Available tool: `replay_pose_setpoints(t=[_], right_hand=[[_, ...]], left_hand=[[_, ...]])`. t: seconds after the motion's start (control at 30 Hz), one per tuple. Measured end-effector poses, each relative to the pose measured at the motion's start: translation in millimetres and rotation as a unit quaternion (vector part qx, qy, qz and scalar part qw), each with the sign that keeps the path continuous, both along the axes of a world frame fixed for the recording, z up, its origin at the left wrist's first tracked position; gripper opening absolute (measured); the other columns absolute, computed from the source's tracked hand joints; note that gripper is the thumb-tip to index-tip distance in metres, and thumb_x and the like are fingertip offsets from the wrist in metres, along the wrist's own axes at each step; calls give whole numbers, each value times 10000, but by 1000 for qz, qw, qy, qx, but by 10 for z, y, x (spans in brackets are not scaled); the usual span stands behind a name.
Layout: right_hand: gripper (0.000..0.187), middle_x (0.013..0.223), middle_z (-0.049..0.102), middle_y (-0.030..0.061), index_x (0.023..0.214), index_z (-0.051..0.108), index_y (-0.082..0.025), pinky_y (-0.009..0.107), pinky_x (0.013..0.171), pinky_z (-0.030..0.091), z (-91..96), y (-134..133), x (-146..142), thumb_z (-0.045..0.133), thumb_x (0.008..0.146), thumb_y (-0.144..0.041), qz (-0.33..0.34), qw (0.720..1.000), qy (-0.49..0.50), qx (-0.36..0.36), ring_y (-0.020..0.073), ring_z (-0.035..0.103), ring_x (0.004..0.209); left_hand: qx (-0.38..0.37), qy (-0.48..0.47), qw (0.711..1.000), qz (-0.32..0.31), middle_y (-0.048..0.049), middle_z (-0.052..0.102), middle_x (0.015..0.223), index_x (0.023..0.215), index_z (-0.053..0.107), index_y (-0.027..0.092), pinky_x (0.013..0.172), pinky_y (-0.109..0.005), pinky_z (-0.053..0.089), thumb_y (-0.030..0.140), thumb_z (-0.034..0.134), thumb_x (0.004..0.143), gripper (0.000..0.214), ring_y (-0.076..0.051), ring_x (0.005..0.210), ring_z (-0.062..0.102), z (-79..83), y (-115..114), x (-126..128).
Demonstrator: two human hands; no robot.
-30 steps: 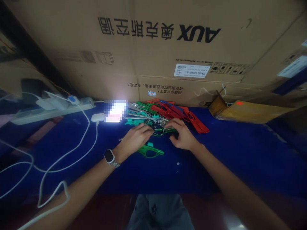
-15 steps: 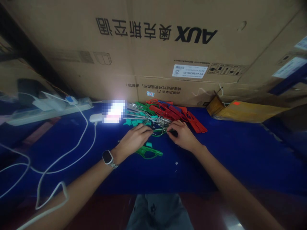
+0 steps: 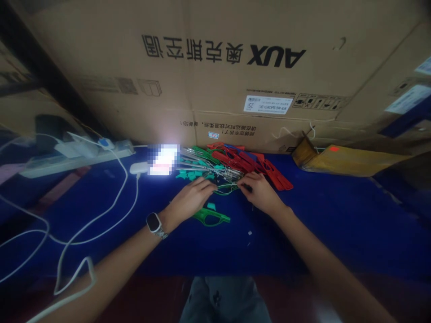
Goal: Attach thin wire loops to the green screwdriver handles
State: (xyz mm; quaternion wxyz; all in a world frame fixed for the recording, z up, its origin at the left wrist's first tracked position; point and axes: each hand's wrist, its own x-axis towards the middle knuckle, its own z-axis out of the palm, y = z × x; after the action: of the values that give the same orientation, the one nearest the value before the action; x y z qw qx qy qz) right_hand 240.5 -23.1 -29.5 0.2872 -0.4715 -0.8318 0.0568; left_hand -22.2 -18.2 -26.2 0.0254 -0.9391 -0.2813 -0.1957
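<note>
Between my two hands, just above the blue table, is a green lighter casing (image 3: 226, 192) with a thin white wire looping along it. My left hand (image 3: 197, 196) is closed at its left end, with the fingertips pinched together. At the right end my right hand (image 3: 258, 188) pinches the casing or the wire; the exact contact is hidden by the fingers. Another green lighter casing (image 3: 222, 218) with an oval opening lies below my left hand, partly covered by it. A small teal piece (image 3: 211, 206) rests beside that casing.
Behind my hands are red casings (image 3: 272, 174), metal tubes (image 3: 191, 165) and several teal parts (image 3: 183, 174). A bright, blurred-out screen (image 3: 163, 159) stands left of them. White cables (image 3: 101, 220) and a power strip (image 3: 81, 159) lie left. A large carton (image 3: 208, 85) stands behind; a yellow packet (image 3: 353, 160) lies right.
The whole view has shifted slightly down and to the right. My hands keep almost the same pose around the green casing and the white wire.
</note>
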Motion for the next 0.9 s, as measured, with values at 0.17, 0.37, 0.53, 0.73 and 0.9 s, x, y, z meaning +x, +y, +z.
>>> replay_pose_setpoints(t=[0.17,0.37,0.53,0.73,0.9], right_hand=[[158,832,713,15,812,692,-208,326,764,482,-13,3,-1,633,855,-68,0,997,71,-37,174,673,777],[148,889,736,31,860,721,-213,352,789,487,18,-34,-3,631,873,-96,-12,999,21,-24,187,685,805],[142,886,728,29,847,691,-212,326,736,489,25,-49,-5,614,861,-93,-35,998,30,-39,166,663,727],[75,885,717,29,838,655,-215,360,789,439,32,-80,-38,635,845,-143,-39,999,17,-8,193,669,809],[90,890,721,16,832,662,-223,375,823,403,20,-72,-38,629,883,-157,-24,1000,2,-15,200,671,863]], left_hand=[[-5,31,999,12,-93,638,1073,1367,560,142,877,-366,535,45,468,951,437,-225,1012,582,12,-10,1],[-14,51,999,9,-98,602,1226,1366,585,193,928,-385,511,-34,474,875,553,-235,1129,554,-21,12,-12],[-10,50,999,10,-95,597,1229,1369,591,216,915,-372,501,-30,471,876,563,-233,1120,551,-55,31,-17],[-12,39,999,9,-96,605,1187,1364,600,227,908,-384,491,-18,484,870,563,-242,1106,552,-66,36,-22],[2,42,999,8,-92,599,1178,1359,600,221,908,-374,491,-29,475,871,562,-240,1098,547,-72,33,-28]])
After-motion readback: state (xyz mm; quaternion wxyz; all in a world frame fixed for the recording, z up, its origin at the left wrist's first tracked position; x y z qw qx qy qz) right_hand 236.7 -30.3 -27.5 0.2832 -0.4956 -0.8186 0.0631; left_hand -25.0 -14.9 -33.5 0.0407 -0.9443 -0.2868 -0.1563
